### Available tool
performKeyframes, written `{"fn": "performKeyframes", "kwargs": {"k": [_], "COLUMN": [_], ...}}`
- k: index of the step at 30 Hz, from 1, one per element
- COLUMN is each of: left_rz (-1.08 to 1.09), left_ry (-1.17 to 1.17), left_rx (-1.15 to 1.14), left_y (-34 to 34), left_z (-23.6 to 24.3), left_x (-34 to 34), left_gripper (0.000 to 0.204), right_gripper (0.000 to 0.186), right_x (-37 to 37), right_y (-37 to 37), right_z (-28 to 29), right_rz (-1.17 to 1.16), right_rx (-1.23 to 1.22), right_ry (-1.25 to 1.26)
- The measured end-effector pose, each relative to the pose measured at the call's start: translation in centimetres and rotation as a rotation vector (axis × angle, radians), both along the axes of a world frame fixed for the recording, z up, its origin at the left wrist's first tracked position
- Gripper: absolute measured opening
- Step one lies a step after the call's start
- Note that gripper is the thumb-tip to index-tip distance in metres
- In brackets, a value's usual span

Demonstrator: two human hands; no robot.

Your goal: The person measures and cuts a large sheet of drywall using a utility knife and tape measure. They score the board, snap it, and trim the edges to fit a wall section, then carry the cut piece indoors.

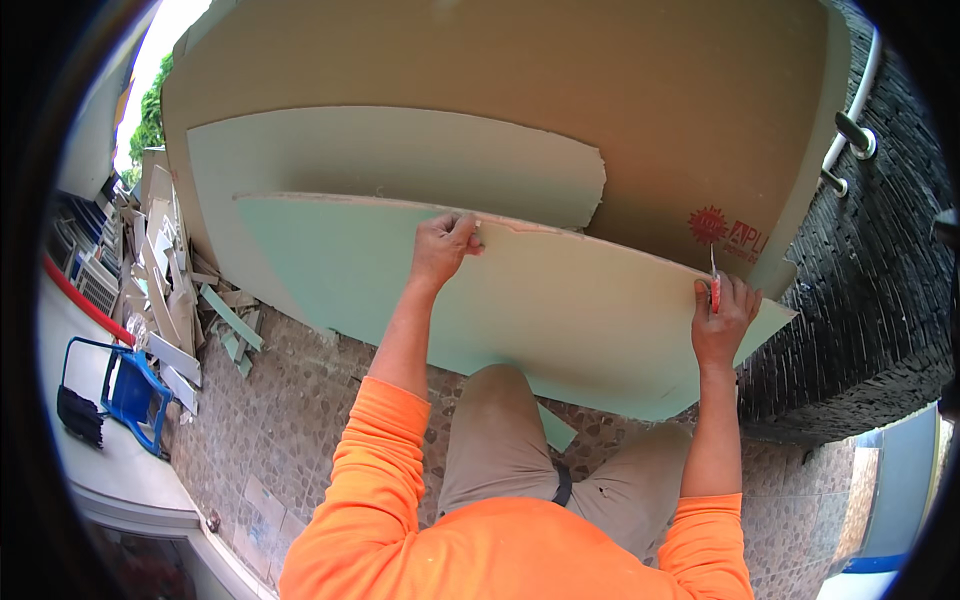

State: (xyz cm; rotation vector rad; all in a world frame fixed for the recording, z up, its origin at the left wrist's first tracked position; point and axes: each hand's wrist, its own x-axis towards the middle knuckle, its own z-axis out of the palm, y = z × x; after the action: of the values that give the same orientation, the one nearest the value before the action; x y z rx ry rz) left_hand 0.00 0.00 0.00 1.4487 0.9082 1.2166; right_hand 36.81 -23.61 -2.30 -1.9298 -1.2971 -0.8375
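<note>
Pale green plasterboard sheet (560, 310), standing on edge on the pebble-paved floor (290, 420) and leaning against larger boards behind it; the person's knee presses its lower face. Left hand (443, 245) is curled over the sheet's top edge, fingers closed on the ragged rim. Right hand (722, 318) is closed around a red-handled utility knife (714, 282), blade upward at the sheet's right-hand top edge. Behind: a second green board (400, 155) with a broken right end, then a large brown-backed board (600, 70). To the left, a heap of offcut strips (175, 290) and a blue hand trolley (125, 390); to the right, a dark stone wall (860, 300).
</note>
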Motion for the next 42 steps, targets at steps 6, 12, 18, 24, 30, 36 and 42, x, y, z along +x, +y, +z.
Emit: {"fn": "performKeyframes", "kwargs": {"k": [6,12,18,24,30,36,42], "left_rz": [0.0,0.044,0.047,-0.009,0.044,0.0,-0.104], "left_ry": [-0.025,-0.059,-0.056,-0.153,-0.23,-0.331,-0.354], "left_rx": [0.078,-0.033,-0.092,-0.099,-0.096,-0.138,-0.192], "left_y": [-1.0,-2.1,-2.1,-1.3,-1.0,-0.3,-1.4], "left_z": [-1.4,-0.6,0.4,-0.5,-1.7,-3.0,-1.7], "left_x": [-0.3,0.0,0.4,0.1,0.3,-0.2,-1.1], "left_gripper": [0.034,0.036,0.037,0.028,0.019,0.02,0.03], "right_gripper": [0.036,0.035,0.035,0.034,0.034,0.032,0.032], "right_x": [-0.4,-0.9,-1.0,-0.8,-0.6,-0.5,-0.8], "right_y": [-1.1,-1.5,-1.4,-1.0,-0.6,-0.4,-1.0], "right_z": [0.1,0.4,0.6,0.2,0.2,0.1,0.2], "right_rz": [0.004,0.01,0.004,0.004,0.01,0.013,0.025], "right_rx": [-0.011,-0.014,0.013,0.021,0.027,0.024,0.019], "right_ry": [0.007,0.004,-0.002,0.008,0.011,0.01,0.025]}}
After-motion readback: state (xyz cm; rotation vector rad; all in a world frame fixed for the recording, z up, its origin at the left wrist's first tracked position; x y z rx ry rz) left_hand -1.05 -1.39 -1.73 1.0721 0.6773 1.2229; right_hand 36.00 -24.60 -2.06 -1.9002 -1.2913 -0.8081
